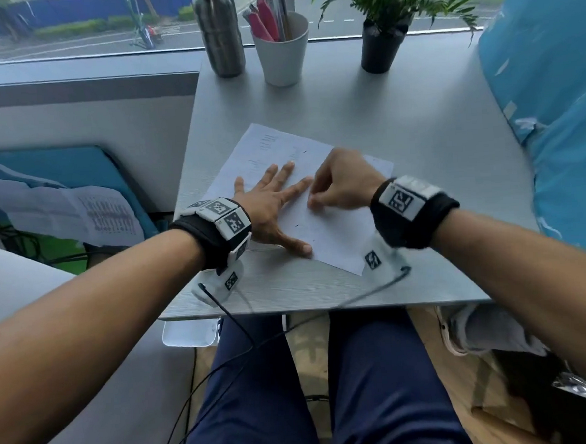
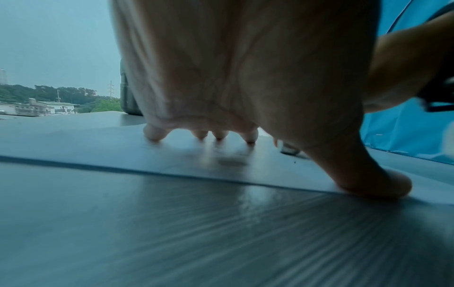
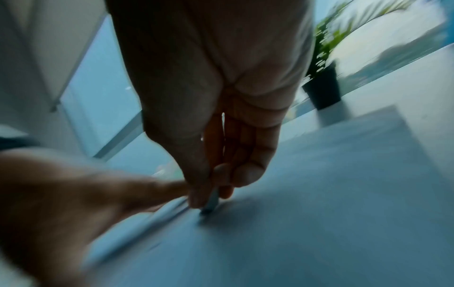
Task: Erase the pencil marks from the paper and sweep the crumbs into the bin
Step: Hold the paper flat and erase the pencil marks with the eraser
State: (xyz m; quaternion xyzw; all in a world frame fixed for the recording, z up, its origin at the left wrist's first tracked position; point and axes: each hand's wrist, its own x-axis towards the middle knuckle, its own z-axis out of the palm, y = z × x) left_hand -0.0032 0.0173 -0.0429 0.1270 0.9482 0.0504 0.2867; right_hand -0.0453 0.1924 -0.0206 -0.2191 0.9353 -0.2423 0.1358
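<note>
A white sheet of paper with faint pencil marks lies skewed on the grey table. My left hand lies flat on the sheet's left part, fingers spread, thumb at the near edge; the left wrist view shows its fingertips pressing the paper. My right hand is curled just right of it and pinches a small eraser between thumb and fingers, its tip down on the paper. A few dark crumbs lie on the sheet. No bin is identifiable.
At the table's far edge stand a steel bottle, a white cup of pens and a potted plant. Blue fabric borders the right side. Papers lie low on the left. Cables hang over my lap.
</note>
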